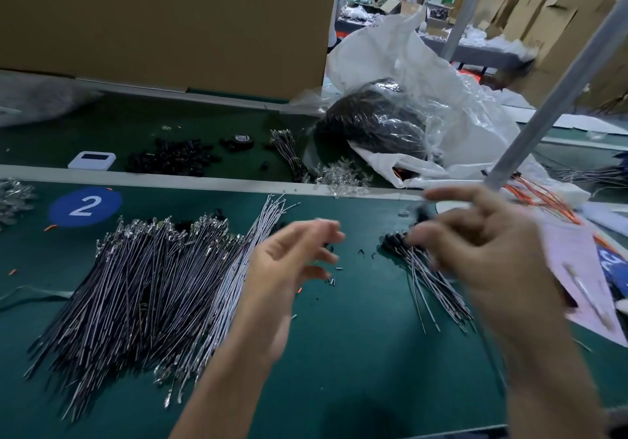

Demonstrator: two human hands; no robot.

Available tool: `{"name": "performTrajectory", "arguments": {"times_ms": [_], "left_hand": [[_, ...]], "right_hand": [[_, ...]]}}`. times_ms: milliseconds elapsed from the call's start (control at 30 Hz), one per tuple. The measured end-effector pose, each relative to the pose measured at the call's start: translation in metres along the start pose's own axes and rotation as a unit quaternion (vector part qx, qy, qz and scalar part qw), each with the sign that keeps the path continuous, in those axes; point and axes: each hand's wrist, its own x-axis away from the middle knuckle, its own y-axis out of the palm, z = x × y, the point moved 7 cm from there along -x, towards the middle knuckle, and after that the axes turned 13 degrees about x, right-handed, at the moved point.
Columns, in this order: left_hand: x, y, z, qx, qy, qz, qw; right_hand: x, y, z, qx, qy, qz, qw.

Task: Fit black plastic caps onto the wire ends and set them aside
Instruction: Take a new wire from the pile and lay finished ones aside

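Observation:
A big heap of bare wires (153, 285) with metal terminals lies on the green mat at the left. My left hand (292, 262) hovers just right of it, blurred, fingers loosely curled and holding nothing. A smaller bundle of wires with black caps (424, 268) lies at the right. My right hand (475, 245) is over that bundle, blurred, with its forefinger stretched out. A dark smear (421, 213) sits by its fingertips; I cannot tell whether it is held. A few loose black caps (331, 280) lie between the hands.
Across a grey divider strip (204, 184) lie a pile of black caps (173, 158), a white device (91, 160), a tape roll (242, 139) and a tied wire bundle (289, 153). Plastic bags (424, 99) and a slanted grey pole (543, 105) stand at the right. Pink paper (577, 268) lies by my right hand.

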Motion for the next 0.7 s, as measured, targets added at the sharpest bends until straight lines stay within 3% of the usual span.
{"name": "performTrajectory", "arguments": {"times_ms": [67,233,367,500,700], "left_hand": [[0.000,0.014,-0.015,-0.032,-0.006,-0.021,0.999],[0.003,0.003,-0.032,-0.004,-0.003,0.036,0.999],[0.002,-0.009,-0.032,0.012,0.031,0.072,0.997],[0.002,-0.006,-0.039,0.042,0.016,0.057,0.997],[0.008,-0.005,-0.048,0.047,0.010,0.058,0.997]], "right_hand": [[0.010,0.033,0.020,0.081,0.011,-0.040,0.996],[0.020,0.061,0.043,0.133,0.036,-0.058,0.989],[0.026,0.065,0.058,0.084,0.059,-0.091,0.991],[0.036,0.072,0.065,0.046,0.058,-0.116,0.991],[0.044,0.074,0.074,0.003,0.077,-0.070,0.995]]}}
